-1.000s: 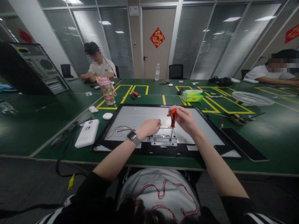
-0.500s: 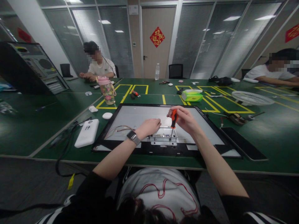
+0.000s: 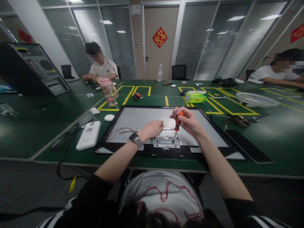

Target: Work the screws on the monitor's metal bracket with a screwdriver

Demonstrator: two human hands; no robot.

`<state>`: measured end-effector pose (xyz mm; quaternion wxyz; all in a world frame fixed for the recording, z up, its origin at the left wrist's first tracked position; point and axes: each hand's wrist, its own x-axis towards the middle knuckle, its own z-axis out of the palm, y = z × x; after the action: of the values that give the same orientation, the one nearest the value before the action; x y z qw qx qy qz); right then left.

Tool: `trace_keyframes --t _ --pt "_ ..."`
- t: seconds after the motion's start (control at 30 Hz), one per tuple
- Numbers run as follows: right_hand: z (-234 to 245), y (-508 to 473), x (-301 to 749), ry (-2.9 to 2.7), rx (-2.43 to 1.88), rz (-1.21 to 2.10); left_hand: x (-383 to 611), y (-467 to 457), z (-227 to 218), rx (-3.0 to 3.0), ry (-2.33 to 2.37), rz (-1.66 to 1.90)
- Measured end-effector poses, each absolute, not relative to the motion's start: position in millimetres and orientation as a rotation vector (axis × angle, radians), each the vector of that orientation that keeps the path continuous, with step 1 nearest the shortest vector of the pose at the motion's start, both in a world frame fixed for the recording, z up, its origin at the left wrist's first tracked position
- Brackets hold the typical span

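Note:
My right hand [image 3: 186,119] is closed around an orange and black screwdriver [image 3: 177,123]. The tool stands nearly upright, its shaft running down to the right end of a metal bracket [image 3: 166,146]. That bracket sits at the near edge of a flat display panel [image 3: 133,115] with a black frame and a pale grey back. Over the bracket's left end lies my left hand [image 3: 153,129], fingers curled together; what they grip, if anything, is hidden. Thin wires [image 3: 123,129] trail across the panel left of it.
Left of the panel lie a white power bank [image 3: 88,135] and a white oval object [image 3: 109,117]. A pink-lidded bottle [image 3: 108,91] and a green tissue pack [image 3: 195,97] stand beyond. At right lies a black phone-like slab [image 3: 247,145]. Two people sit across the table.
My right hand has shifted slightly on the screwdriver, whose handle now leans a little more to the right. My left hand stays in place.

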<state>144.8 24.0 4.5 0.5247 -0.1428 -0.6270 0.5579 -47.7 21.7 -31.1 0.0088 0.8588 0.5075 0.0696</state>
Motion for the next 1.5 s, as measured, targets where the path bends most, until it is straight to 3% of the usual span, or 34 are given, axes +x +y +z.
trace_keyframes --t 0.63,1.5 --pt "6.9 23.7 146.1 -1.449 -0.288 1.558 -46.6 22.9 -33.4 2.681 1.603 0.22" --pt "3.1 22.2 145.8 -1.485 -0.327 1.479 -45.5 21.0 -29.7 2.657 1.611 0.217"
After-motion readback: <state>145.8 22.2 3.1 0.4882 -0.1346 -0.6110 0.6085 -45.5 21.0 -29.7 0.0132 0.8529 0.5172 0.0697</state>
